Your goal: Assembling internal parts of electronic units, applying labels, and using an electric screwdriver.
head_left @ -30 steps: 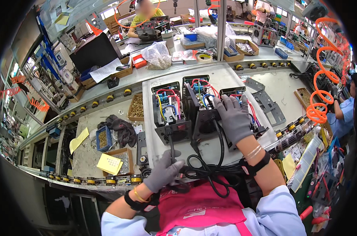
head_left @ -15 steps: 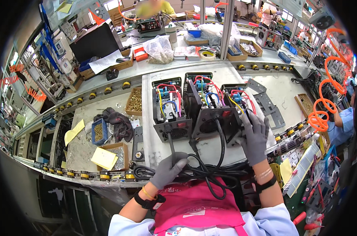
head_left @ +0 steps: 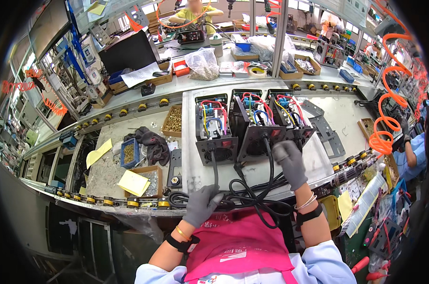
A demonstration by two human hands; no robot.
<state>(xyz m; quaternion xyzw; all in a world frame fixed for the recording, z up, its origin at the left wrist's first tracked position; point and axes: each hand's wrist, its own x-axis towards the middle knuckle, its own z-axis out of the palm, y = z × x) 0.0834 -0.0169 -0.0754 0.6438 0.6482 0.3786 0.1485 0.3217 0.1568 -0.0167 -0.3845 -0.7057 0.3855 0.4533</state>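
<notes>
Three open black metal electrical units stand on a pale board: the left unit (head_left: 216, 151), the middle unit (head_left: 252, 152) and the right unit (head_left: 305, 133). Coloured wires show inside each. My left hand (head_left: 201, 206), in a grey glove, is closed around the black power cord (head_left: 215, 175) running down from the left unit. Just in front of the right unit is my gloved right hand (head_left: 291, 164), its fingers curled; whatever they may hold is hidden. Beside it a second black cord (head_left: 270, 168) comes down from the middle unit. More looped black cable (head_left: 247, 194) lies at the board's near edge.
Left of the board lie a blue bin of small parts (head_left: 128, 154), a dark cloth (head_left: 153, 144) and a cardboard box (head_left: 150, 182). Flat dark metal plates (head_left: 325, 128) lie to the right. An orange coiled hose (head_left: 384, 142) hangs at right. A co-worker (head_left: 193, 16) sits opposite.
My right hand has come off the right unit's side and its fingers have curled. My left hand still grips the cord. The whole view has shifted slightly.
</notes>
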